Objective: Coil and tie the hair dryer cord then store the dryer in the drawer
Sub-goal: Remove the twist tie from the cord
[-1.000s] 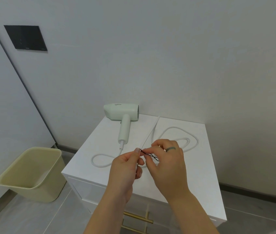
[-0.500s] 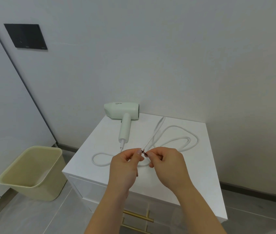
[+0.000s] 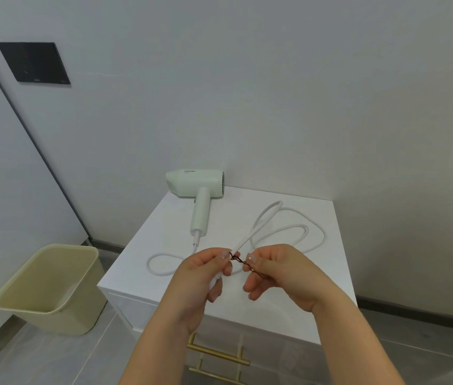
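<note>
while the dryer is left lying at the back of the white worktop, handle pointing forward, its cord is spread in loose loops over the right half, so not coiled up yet. a doubled bit of cord is pinched by the left hand just above the front edge. something white is tucked in that palm too, can't tell what tbh. a thin dark tie is stretched between both hands: one end is held at the cord by the left fingers, and the other is pinched by the right hand, thumb and forefinger. a gold handle is seen on the drawer front below. a yellowish bin is parked on the floor to the left.
</note>
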